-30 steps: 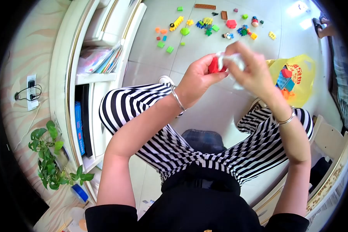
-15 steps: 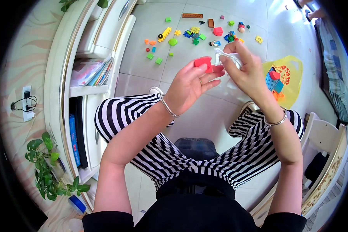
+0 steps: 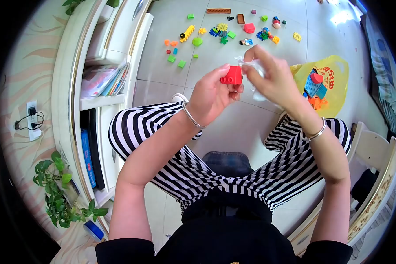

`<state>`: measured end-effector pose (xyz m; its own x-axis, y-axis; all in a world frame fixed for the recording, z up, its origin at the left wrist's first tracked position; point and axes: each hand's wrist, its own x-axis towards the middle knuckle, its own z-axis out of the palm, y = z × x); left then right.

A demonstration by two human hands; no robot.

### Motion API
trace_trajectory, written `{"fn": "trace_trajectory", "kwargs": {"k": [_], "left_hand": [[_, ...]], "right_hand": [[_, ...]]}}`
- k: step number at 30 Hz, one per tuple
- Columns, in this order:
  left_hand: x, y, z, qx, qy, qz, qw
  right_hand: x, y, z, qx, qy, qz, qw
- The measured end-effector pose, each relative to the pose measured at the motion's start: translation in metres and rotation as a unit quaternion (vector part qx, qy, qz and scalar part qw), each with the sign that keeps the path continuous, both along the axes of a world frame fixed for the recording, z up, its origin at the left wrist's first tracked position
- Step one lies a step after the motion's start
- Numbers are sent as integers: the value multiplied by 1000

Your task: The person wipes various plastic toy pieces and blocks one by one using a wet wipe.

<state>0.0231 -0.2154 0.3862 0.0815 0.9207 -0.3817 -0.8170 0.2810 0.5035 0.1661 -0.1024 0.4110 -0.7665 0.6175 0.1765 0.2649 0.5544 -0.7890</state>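
My left hand (image 3: 212,94) grips a red toy block (image 3: 233,75) between thumb and fingers, its round studs facing down and left. Just right of it, my right hand (image 3: 268,77) pinches a crumpled white cloth or tissue (image 3: 256,83), which hangs below the fingers. The cloth's edge is close beside the block; whether they touch I cannot tell. To the right of my right hand, a yellow plastic bag (image 3: 339,90) on the floor holds blue, red and orange blocks (image 3: 314,89).
Scattered toys lie on the tiled floor (image 3: 167,83) ahead, among them a yellow piece (image 3: 187,33), a brown strip (image 3: 218,11) and a small figure (image 3: 246,42). A white cabinet (image 3: 102,102) and a plant (image 3: 55,189) stand left, a white chair (image 3: 368,147) right.
The red block was partly behind the white cloth, then came apart from it and turned to show its studs. My right hand has stayed close by with the cloth.
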Motion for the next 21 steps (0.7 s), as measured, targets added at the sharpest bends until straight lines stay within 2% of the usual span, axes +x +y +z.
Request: {"fn": "trace_trajectory", "kwargs": {"k": [3,5,7,8,9,11,12,15,16,21], "left_hand": [[2,2,6,-27,15,35,999],[2,1,6,-37,17,60,997],[0,2,-1,-25,1,95,995],[0,2,-3,-27,1,95,995],[0,1,-4,-33,6,92,995],[-1,1,-3,-38,12,89,995],[-1,1,-1,-33,7,90,995],[-1,1,-3,-16,-2,104,994],[0,2,-5,-3,-3,112,994],[0,4,-2,-29,32,125,991]], "right_hand": [[-3,10,-1,-45,43,-55,997],[-5,6,7,-27,69,-51,996],[-3,-3,16,51,48,13,997],[-5,-4,2,92,59,24,994],[-5,0,1,92,59,23,994],[-3,6,-2,98,-18,-25,995],[-3,9,4,52,-37,-49,997],[-2,-1,18,86,-17,-5,996],[-4,-4,7,134,30,26,990],[-2,5,-4,150,-42,-9,988]]}}
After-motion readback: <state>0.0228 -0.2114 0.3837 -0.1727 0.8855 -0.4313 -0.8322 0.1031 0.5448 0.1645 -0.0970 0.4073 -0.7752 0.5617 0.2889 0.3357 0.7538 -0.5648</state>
